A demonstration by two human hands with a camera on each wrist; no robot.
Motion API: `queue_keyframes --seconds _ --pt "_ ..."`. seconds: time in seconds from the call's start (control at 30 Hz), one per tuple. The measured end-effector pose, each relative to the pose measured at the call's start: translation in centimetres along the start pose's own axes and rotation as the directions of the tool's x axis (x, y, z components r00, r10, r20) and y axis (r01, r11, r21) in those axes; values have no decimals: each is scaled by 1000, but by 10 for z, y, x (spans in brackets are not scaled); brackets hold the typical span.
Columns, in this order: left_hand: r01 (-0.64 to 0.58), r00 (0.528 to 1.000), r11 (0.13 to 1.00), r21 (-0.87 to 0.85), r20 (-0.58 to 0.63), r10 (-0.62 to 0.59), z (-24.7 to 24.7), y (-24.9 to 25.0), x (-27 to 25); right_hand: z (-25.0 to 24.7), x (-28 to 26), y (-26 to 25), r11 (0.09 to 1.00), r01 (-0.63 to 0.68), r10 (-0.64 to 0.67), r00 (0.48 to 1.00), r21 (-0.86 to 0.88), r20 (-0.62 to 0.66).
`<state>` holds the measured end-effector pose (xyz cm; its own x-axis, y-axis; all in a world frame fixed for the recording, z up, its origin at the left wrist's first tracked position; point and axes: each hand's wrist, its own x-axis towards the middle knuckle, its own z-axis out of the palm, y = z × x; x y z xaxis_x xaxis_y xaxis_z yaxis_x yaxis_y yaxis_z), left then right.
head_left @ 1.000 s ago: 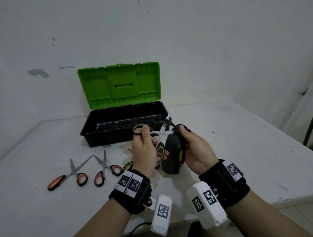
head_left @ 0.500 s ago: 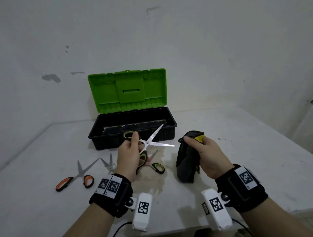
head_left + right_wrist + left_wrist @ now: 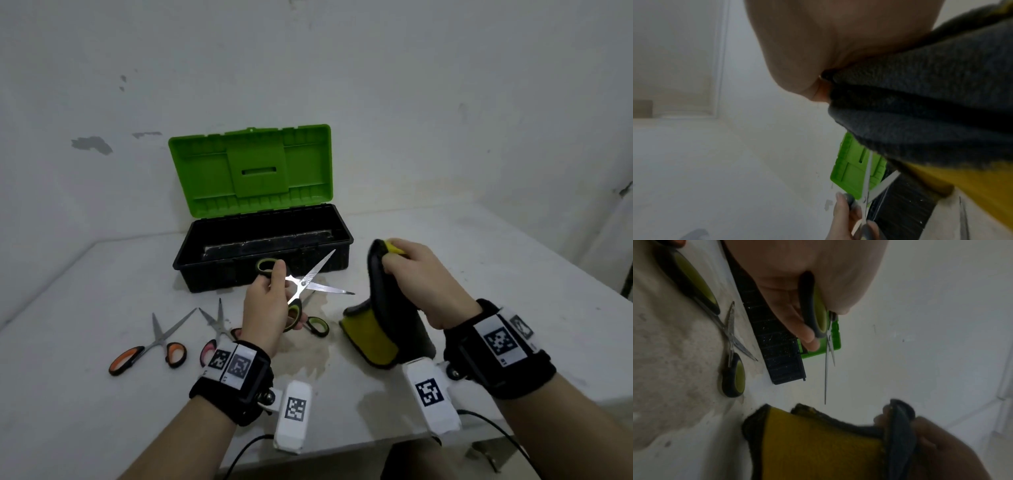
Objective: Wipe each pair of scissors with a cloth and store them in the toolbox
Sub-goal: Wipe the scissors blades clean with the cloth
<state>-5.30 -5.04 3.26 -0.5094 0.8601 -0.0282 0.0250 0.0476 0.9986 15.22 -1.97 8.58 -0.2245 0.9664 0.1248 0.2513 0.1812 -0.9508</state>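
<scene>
My left hand (image 3: pixel 270 301) grips green-handled scissors (image 3: pixel 310 284) by the handles, blades spread and pointing right, in front of the open toolbox (image 3: pixel 263 270). In the left wrist view the same scissors (image 3: pixel 816 318) sit between fingers and palm. To the right, my right hand (image 3: pixel 418 277) holds the dark grey and yellow cloth (image 3: pixel 380 329) by its top; its lower end touches the table. The right wrist view shows the cloth (image 3: pixel 931 104) filling the right side. A second green-handled pair (image 3: pixel 317 323) lies on the table under my left hand.
The toolbox's green lid (image 3: pixel 250 171) stands open against the wall. Orange-handled scissors (image 3: pixel 150 346) and pink-handled scissors (image 3: pixel 215 329) lie at the left on the white table (image 3: pixel 479 260). A stain (image 3: pixel 308 353) marks the table between my hands.
My hands have drawn apart: the cloth has come off the blades and moved right, hanging down to the table. The left hand still holds the scissors, blades now bare and spread.
</scene>
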Motion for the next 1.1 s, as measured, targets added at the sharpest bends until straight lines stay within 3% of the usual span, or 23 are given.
queue_keyframes --seconds 0.13,0.23,0.3,0.47,0.6,0.67,0.77,0.87,0.97,1.1 --pt "-61 997 997 49 42 59 13 -5 -12 19 2 3 969 233 -225 969 -76 104" --pt "-62 997 997 42 41 60 19 0 -20 27 10 20 831 458 -475 880 -317 25" --pt "-45 998 999 -7 49 45 21 1 -22 30 15 31 765 495 -548 836 -412 -14" --pt "-10 1000 996 -84 26 12 23 -4 -19 34 9 41 714 366 -500 863 -597 -68" --pt "-33 999 995 -90 29 36 28 -6 -18 41 4 38 702 234 -342 939 -673 -30" --pt "-41 999 996 -75 27 43 30 -7 -18 43 3 35 787 157 -258 962 -597 -88" --pt "-49 998 995 -87 35 52 33 -7 -21 44 4 32 935 52 -119 978 -350 -171" --pt "-59 997 994 -95 45 63 34 -6 -22 47 7 33 946 -31 -24 986 -323 -165" --pt "-61 995 994 -93 69 68 34 -6 -22 49 12 34 943 -93 71 994 -318 -79" --pt "-65 993 995 -78 98 72 32 -10 -23 44 15 26 979 -193 189 980 62 67"
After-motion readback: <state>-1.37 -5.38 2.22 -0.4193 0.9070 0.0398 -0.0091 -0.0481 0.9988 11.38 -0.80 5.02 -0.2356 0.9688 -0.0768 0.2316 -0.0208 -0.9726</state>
